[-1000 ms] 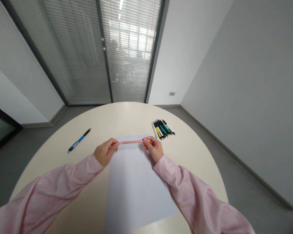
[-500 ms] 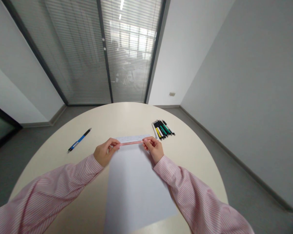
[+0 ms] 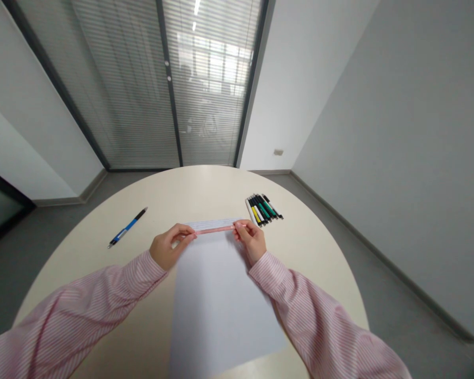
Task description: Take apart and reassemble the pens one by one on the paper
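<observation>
A slim pink pencil-like stick (image 3: 215, 230) runs nearly level between my two hands, over the far part of a white sheet of paper (image 3: 221, 300). My left hand (image 3: 171, 245) pinches its left end between thumb and fingers. At the other end, my right hand (image 3: 251, 241) closes around the stick and hides its tip. Lines of small print show on the paper's far edge, just beyond the stick.
A blue and black pen (image 3: 128, 227) lies slantwise on the round cream table (image 3: 205, 184), left of my hands. Several pens (image 3: 264, 209) in black, green, yellow and white lie side by side beyond my right hand.
Both hands still hold the stick. The right hand and the stick have shifted very slightly right; little else differs.
</observation>
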`<control>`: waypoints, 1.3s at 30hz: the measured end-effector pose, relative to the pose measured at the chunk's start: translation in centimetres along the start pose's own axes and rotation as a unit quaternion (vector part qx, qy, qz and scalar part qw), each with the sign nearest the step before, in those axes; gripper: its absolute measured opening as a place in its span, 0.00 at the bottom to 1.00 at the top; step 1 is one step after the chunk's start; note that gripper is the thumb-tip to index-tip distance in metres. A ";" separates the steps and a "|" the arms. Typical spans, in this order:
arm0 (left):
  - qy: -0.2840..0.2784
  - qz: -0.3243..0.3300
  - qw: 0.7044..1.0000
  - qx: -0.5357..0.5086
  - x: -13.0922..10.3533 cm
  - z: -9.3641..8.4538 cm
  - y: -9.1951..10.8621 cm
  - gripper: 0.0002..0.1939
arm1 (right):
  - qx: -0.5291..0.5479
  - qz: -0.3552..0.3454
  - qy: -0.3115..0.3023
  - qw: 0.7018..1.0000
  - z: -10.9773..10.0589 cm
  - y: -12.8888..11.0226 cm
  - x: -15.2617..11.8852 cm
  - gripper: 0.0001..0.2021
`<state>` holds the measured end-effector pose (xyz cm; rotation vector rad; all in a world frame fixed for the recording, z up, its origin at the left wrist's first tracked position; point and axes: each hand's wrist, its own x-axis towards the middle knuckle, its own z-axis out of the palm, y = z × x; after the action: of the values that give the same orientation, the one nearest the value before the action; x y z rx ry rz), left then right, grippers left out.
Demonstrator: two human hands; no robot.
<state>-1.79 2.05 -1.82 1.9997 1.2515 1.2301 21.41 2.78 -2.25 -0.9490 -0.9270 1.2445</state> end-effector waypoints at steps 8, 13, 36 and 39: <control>-0.061 0.014 0.998 0.009 -0.1 0.0 1.0 0.10 | 0.058 0.107 -0.149 0.981 1.5 -1.2 -1.0 0.13; -0.085 0.035 0.996 0.016 -0.4 0.2 1.5 0.11 | 0.049 0.130 -0.191 0.972 1.9 -0.9 -1.1 0.13; -0.091 0.045 0.994 0.032 -0.3 -0.1 1.9 0.15 | 0.034 0.174 -0.234 0.956 2.0 -1.1 -1.6 0.13; -0.096 0.040 0.994 0.026 -0.3 0.0 1.9 0.14 | 0.058 0.182 -0.245 0.951 2.0 -1.3 -1.6 0.14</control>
<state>-1.03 0.84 -0.49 2.1669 1.1292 1.0226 19.81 1.22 -0.39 -0.7471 -1.0732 1.8859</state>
